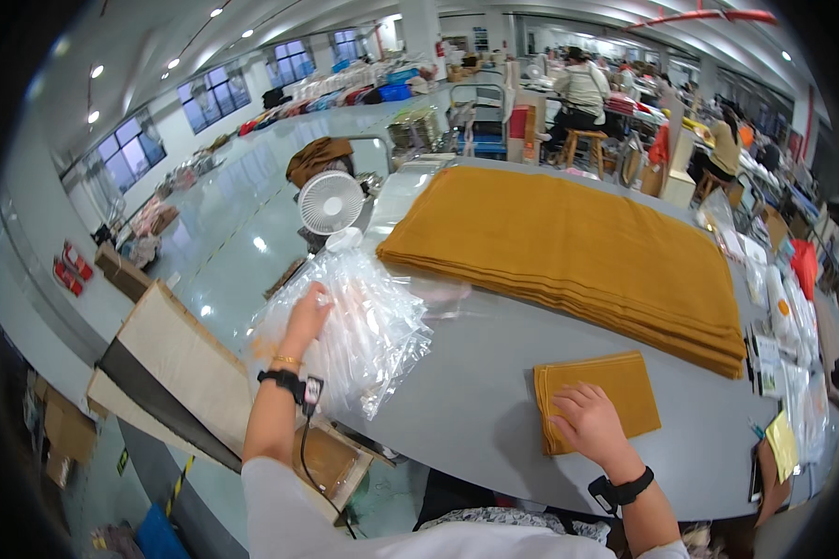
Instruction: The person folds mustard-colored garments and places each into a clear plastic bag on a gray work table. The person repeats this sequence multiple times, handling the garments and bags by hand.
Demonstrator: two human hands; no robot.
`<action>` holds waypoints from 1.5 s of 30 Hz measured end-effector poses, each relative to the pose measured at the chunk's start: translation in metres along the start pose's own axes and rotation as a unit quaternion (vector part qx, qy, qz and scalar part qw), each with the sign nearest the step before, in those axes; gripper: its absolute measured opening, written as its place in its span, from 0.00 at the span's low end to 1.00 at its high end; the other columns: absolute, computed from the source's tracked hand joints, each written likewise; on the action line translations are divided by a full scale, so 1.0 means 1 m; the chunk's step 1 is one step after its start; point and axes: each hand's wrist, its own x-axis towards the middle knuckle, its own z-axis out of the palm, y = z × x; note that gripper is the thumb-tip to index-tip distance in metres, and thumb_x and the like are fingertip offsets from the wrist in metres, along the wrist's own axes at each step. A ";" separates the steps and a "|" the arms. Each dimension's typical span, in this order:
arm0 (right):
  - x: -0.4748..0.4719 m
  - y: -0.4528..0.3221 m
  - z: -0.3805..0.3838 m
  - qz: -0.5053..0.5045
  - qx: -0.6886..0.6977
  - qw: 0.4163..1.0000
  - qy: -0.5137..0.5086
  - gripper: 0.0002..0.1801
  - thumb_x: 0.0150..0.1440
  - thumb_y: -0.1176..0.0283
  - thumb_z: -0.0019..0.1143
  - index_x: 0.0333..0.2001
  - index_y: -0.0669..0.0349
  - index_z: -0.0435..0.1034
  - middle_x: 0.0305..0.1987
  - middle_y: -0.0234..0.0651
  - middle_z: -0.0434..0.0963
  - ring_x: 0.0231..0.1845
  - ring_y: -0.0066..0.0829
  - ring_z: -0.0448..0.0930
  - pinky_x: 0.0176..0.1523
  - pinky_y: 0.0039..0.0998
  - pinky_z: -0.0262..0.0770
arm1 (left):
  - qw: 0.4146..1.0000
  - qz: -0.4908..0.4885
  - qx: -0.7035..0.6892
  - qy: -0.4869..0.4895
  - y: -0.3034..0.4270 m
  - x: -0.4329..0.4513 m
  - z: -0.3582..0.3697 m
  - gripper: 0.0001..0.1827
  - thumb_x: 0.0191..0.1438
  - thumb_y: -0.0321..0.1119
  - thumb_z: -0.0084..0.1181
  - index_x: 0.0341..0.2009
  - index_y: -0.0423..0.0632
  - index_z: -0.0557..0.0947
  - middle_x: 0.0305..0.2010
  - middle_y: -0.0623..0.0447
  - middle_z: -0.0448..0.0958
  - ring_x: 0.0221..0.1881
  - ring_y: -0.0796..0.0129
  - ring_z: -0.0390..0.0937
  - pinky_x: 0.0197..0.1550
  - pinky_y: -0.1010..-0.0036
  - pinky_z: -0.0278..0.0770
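My left hand point(310, 314) is on a pile of clear plastic bags point(363, 321) at the table's left edge; whether its fingers grip a bag cannot be made out. A small folded mustard cloth point(633, 391) lies flat near the front of the grey table point(461, 377). Over its left part is my right hand point(587, 416), fingers slightly spread and holding nothing. Farther back, a large stack of folded mustard fabric point(566, 237) stretches across the table.
A white fan point(331, 202) stands behind the bags. More plastic packets point(797, 314) line the right edge, with a yellow paper pad point(781, 444) nearer me. Cardboard boxes point(182, 356) stand left of the table. Other people point(582, 87) sit at tables in the background.
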 end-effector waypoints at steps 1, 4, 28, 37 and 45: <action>0.011 -0.016 -0.008 -0.037 -0.003 0.999 0.021 0.16 0.54 0.69 0.70 0.46 0.62 0.80 0.50 0.38 0.84 0.58 0.44 0.81 0.66 0.45 0.73 | 0.998 0.026 -0.015 -0.061 0.036 -0.012 -0.001 0.20 0.64 0.33 0.61 0.55 0.43 0.68 0.32 0.36 0.83 0.34 0.47 0.86 0.27 0.57 0.78; 0.039 -0.058 -0.023 -0.140 0.013 0.984 0.111 0.17 0.56 0.70 0.68 0.49 0.61 0.78 0.53 0.38 0.84 0.58 0.45 0.80 0.66 0.46 0.74 | 0.961 0.153 -0.076 -0.216 0.137 -0.084 0.027 0.19 0.65 0.30 0.57 0.56 0.45 0.66 0.28 0.41 0.80 0.32 0.56 0.83 0.34 0.64 0.78; -0.113 -0.019 -0.041 0.035 0.143 0.989 0.032 0.10 0.66 0.67 0.58 0.44 0.60 0.67 0.23 0.41 0.78 0.23 0.47 0.81 0.28 0.44 0.75 | 0.842 0.363 -0.216 -0.335 0.333 -0.231 0.132 0.06 0.60 0.27 0.64 0.42 0.41 0.86 0.41 0.49 0.82 0.39 0.61 0.81 0.40 0.71 0.79; -0.171 0.014 -0.098 0.051 0.109 0.991 -0.059 0.14 0.63 0.61 0.60 0.34 0.59 0.69 0.27 0.38 0.78 0.31 0.45 0.82 0.31 0.43 0.77 | 0.876 0.469 0.025 -0.110 0.302 -0.191 0.065 0.09 0.54 0.28 0.68 0.42 0.45 0.87 0.42 0.48 0.83 0.44 0.52 0.83 0.47 0.63 0.81; -0.110 0.013 -0.071 -0.085 0.093 0.992 -0.007 0.09 0.60 0.63 0.63 0.39 0.54 0.74 0.34 0.34 0.78 0.38 0.39 0.81 0.39 0.38 0.78 | 0.803 0.417 -0.073 -0.418 0.295 -0.196 0.083 0.11 0.56 0.32 0.65 0.44 0.46 0.85 0.45 0.47 0.83 0.48 0.52 0.82 0.50 0.62 0.80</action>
